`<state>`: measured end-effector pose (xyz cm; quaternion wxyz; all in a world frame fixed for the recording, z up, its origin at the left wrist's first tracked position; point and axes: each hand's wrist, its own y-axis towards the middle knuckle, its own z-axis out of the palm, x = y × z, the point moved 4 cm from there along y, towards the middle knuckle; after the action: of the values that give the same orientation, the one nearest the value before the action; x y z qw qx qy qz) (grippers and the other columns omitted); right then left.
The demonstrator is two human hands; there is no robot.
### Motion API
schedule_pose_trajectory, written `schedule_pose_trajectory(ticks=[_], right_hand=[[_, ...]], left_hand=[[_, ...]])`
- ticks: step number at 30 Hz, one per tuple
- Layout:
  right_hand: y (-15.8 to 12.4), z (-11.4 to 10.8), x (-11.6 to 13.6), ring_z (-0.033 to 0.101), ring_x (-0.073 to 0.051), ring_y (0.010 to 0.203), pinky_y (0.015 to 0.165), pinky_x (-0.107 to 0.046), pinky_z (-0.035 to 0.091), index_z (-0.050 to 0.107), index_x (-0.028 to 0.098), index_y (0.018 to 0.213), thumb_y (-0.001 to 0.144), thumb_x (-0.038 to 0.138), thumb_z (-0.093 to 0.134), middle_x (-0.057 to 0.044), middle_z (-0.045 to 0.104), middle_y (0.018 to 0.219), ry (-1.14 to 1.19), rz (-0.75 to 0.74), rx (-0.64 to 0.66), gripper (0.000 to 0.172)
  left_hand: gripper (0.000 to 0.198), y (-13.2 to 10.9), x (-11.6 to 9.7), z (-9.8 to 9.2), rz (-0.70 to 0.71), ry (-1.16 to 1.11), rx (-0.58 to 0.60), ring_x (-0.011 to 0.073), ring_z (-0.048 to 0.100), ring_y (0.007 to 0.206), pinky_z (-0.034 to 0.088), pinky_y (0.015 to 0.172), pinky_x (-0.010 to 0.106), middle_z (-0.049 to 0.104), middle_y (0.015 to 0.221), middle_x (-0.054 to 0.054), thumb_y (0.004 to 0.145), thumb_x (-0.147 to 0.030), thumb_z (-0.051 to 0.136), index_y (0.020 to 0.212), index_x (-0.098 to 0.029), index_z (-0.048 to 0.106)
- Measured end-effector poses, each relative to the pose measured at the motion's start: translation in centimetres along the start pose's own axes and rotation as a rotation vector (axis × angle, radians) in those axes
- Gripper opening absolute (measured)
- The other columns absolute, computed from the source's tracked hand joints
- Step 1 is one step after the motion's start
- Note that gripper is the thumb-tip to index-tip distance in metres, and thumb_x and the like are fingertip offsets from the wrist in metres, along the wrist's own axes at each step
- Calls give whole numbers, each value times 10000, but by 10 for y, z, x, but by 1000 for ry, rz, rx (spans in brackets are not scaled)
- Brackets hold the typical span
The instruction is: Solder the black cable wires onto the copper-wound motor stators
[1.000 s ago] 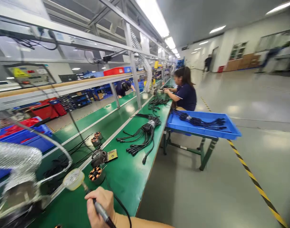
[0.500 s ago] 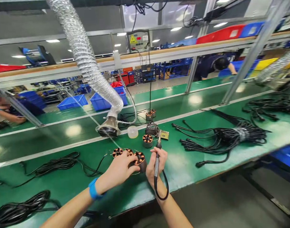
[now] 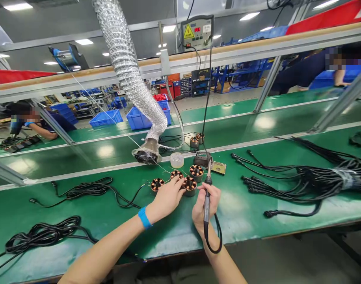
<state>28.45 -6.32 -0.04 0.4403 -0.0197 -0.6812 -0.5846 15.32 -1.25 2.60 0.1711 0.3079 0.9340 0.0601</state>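
Observation:
In the head view, my right hand [image 3: 206, 203] is closed around the grip of a soldering iron [image 3: 207, 197], held upright like a pen. Its metal end points toward the black iron stand [image 3: 202, 159], and its black cord loops below my wrist. My left hand [image 3: 166, 199], with a blue wristband, has its thumb and fingers against the left side of a motor stator [image 3: 190, 186] with copper windings. Another stator [image 3: 157, 184] sits left of these fingers, one [image 3: 176, 174] just behind them, and one [image 3: 196, 172] farther back near the stand.
A fume duct [image 3: 147, 150] hangs at the bench's back beside a translucent round tub [image 3: 177, 160]. Bundled black cables [image 3: 340, 177] lie right; coiled cables [image 3: 44, 234] lie left. A solder wire [image 3: 121, 128] runs down from a spool [image 3: 68, 57]. Co-workers sit across the bench.
My left hand and its stator have shifted away from me, toward the other stators. The right hand still grips the soldering iron. The camera view has swung left.

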Motion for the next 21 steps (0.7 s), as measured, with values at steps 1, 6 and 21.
schedule_pose_trajectory(ticks=[1, 6, 21], right_hand=[[0, 1, 0, 547, -217, 926, 813, -418, 484, 580, 187, 1075, 929, 193, 471, -71, 594, 923, 3, 2, 13, 182], [-7, 5, -2, 552, -227, 917, 814, -428, 491, 589, 185, 1092, 911, 186, 497, -68, 615, 874, -2, -42, 71, 202], [-18, 37, 1, 619, -219, 978, 852, -373, 532, 601, 209, 1223, 939, 198, 501, -111, 603, 1058, -251, -222, 448, 301]], left_hand=[[430, -11, 1, -6, -3, -42, -34, 258, 519, 1284, 460, 1052, 436, 477, 1453, 142, 991, -281, 383, 1403, -178, 453], [552, -78, 7, -39, -62, -523, 44, 201, 624, 1140, 496, 1029, 389, 649, 1271, 106, 886, -84, 349, 1415, -167, 480], [412, -168, 74, -64, -45, 525, -309, 280, 623, 1032, 526, 880, 448, 652, 1046, 156, 954, -140, 459, 1362, -139, 517]])
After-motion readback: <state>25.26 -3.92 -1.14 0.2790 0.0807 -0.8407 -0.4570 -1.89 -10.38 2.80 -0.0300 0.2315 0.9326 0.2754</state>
